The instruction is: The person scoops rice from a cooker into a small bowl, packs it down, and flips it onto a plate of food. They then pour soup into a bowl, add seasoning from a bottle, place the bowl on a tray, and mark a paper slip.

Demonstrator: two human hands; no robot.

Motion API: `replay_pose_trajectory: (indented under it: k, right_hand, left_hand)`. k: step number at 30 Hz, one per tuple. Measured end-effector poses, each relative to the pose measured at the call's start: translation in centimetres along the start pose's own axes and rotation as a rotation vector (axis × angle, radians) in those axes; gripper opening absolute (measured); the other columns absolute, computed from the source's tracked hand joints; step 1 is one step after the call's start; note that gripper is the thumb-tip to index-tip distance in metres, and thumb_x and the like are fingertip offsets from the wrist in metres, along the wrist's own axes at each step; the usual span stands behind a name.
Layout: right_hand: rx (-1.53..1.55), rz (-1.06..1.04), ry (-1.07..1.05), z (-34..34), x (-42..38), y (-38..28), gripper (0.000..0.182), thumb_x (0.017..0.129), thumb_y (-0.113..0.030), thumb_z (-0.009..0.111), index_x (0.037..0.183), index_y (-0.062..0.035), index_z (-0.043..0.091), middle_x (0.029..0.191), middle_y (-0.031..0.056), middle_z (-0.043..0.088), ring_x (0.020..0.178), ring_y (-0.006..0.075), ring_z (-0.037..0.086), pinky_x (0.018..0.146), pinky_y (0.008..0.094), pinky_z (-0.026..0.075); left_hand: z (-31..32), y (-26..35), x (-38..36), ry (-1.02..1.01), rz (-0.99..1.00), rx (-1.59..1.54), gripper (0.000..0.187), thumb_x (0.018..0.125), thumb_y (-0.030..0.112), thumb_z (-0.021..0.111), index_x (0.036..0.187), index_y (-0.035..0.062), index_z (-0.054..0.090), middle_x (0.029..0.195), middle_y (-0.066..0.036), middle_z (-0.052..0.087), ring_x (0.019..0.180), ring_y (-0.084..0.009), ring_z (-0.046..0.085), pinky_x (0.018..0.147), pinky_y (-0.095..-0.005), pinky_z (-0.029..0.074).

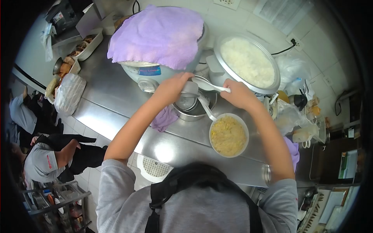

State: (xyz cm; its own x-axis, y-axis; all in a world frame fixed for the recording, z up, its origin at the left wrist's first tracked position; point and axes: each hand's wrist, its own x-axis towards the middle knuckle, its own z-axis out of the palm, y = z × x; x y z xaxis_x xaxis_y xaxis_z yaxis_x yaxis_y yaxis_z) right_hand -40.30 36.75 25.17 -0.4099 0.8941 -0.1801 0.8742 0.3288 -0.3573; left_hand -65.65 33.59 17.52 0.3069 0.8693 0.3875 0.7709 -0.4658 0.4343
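Observation:
My left hand [173,87] is closed around a small pale cup [190,89], tilted above a metal pot [191,115] on the steel counter. In my right hand [240,93] is the handle of a white spoon [213,86], whose head reaches toward the cup. Below my hands stands a white bowl [247,134] filled with yellow, rice-like food [228,136]. A second white spoon [206,105] slants from the bowl's rim toward the pot. Behind the hands, an uncovered rice cooker [216,73] holds white rice [247,62].
A purple cloth [159,33] drapes over a large rice cooker [134,70] at the back. Another purple cloth [164,118] lies beside the pot. Trays of food [87,46] line the left; plastic bags [289,116] and containers crowd the right. People [46,161] stand at left.

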Motion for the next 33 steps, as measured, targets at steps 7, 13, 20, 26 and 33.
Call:
replay_pose_trajectory:
  k: [7,13,20,26,33]
  right_hand:
    - [0.056,-0.310,0.262,3.3,-3.9,5.0,0.035,0.086,-0.031,0.064,0.115,-0.0129,0.063,0.081,0.0163,0.067,0.074,0.0332,0.063,0.068,0.0412,0.049]
    - [-0.087,-0.176,0.477,-0.5,-5.6,6.8,0.026,0.088,-0.018,0.059,0.113,-0.0104,0.057,0.080,0.0171,0.065,0.075,0.0352,0.064,0.067,0.0457,0.049]
    - [-0.260,0.202,0.526,-9.2,-0.6,16.3,0.027,0.089,-0.020,0.054,0.114,-0.0118,0.054,0.082,0.0160,0.068,0.079,0.0361,0.066,0.071,0.0470,0.051]
    - [-0.398,0.129,0.532,-11.2,7.6,23.2,0.027,0.092,-0.020,0.052,0.117,-0.0169,0.060,0.092,0.0166,0.068,0.086,0.0343,0.065,0.075,0.0455,0.050]
    - [-0.429,0.051,0.493,-11.7,16.1,24.0,0.034,0.089,-0.017,0.052,0.122,-0.0199,0.062,0.095,0.0129,0.068,0.088,0.0307,0.065,0.076,0.0424,0.052]
  left_hand:
    - [0.4,0.6,-2.0,0.082,0.107,0.184,0.035,0.070,-0.006,0.056,0.101,0.0098,0.060,0.093,-0.008,0.055,0.092,-0.0301,0.056,0.078,-0.0404,0.048]
    - [0.9,0.3,-1.9,0.119,0.177,0.297,0.022,0.075,0.004,0.053,0.095,0.0105,0.061,0.091,-0.008,0.053,0.090,-0.0285,0.055,0.085,-0.0412,0.047]
    - [2.1,-0.1,-1.4,0.158,0.129,0.287,0.024,0.074,0.001,0.054,0.095,0.0094,0.062,0.090,-0.010,0.051,0.092,-0.0299,0.055,0.103,-0.0495,0.041]
    - [3.0,0.7,-2.0,0.171,-0.122,0.114,0.038,0.069,-0.010,0.055,0.101,0.0083,0.062,0.095,-0.014,0.052,0.095,-0.0351,0.056,0.094,-0.0457,0.046]
    - [3.9,0.9,-2.2,0.282,-0.264,0.084,0.049,0.065,-0.014,0.054,0.107,0.0099,0.062,0.099,-0.016,0.052,0.095,-0.0360,0.056,0.080,-0.0422,0.047]
